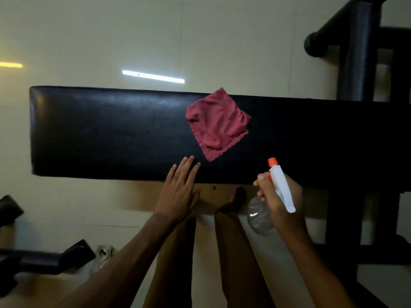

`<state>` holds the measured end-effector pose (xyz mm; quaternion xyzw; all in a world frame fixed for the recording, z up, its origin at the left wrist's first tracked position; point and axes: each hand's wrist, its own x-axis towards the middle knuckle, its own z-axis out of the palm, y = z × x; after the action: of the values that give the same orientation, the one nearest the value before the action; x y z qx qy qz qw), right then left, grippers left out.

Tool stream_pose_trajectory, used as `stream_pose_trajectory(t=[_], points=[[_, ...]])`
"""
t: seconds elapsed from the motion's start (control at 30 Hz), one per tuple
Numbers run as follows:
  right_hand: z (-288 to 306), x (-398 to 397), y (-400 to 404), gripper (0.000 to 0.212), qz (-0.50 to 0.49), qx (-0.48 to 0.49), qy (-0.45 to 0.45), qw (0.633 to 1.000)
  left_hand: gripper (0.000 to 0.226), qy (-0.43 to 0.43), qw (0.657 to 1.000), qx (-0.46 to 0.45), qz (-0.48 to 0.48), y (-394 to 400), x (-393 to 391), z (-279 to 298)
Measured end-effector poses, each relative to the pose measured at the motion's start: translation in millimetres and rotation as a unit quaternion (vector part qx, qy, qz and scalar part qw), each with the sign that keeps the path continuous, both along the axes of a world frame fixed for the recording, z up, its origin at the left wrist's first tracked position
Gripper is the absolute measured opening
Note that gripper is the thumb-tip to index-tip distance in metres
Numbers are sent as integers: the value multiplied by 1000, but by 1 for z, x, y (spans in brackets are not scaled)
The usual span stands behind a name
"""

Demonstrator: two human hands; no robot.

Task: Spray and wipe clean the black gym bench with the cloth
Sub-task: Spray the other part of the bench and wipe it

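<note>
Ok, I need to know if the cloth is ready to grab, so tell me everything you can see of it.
The cloth is a dull red, soft-looking fabric with a scalloped edge along its near side. It lies loosely rumpled, roughly square and turned like a diamond, flat on the black gym bench, nearer its far edge. Nothing holds it; the left hand rests just short of its near corner.

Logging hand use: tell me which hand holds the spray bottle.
The right hand grips the spray bottle; the left hand lies flat and empty on the bench edge.

Left hand (180,192) flat, fingers extended, palm down. Right hand (280,196) curled in tight grip, forearm extended.
</note>
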<state>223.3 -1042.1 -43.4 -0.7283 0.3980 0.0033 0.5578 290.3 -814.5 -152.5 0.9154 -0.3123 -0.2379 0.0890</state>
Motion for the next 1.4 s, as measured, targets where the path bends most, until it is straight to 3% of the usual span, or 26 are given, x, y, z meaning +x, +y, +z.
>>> stream_pose_trajectory(t=[0.07,0.2,0.3,0.43,0.63,0.83,1.0,1.1,1.23,1.4], points=[[9,19,28,23,61,-23,-29,997,63,-1,1000,9,13,27,5,-3],[20,63,75,9,165,-71,-93,979,68,23,999,21,13,68,17,-5],[13,93,110,14,175,-111,-132,969,67,40,998,36,-18,84,19,-8],[-6,132,145,39,212,-97,-150,961,72,20,998,18,-56,91,24,-10],[-25,168,159,41,211,-134,-136,959,71,24,999,2,-21,86,18,-12],[-27,172,160,49,252,-136,-106,952,70,22,1000,-4,2,81,18,-9],[-32,161,138,90,294,-100,-50,949,74,13,1000,-16,4,81,19,-7],[-33,146,110,92,316,-142,2,938,70,3,999,-40,6,78,20,-2],[-47,148,49,79,199,-275,106,935,61,9,997,-75,-10,65,21,4],[-81,162,10,96,146,-295,197,923,65,37,994,-99,-22,41,18,5]])
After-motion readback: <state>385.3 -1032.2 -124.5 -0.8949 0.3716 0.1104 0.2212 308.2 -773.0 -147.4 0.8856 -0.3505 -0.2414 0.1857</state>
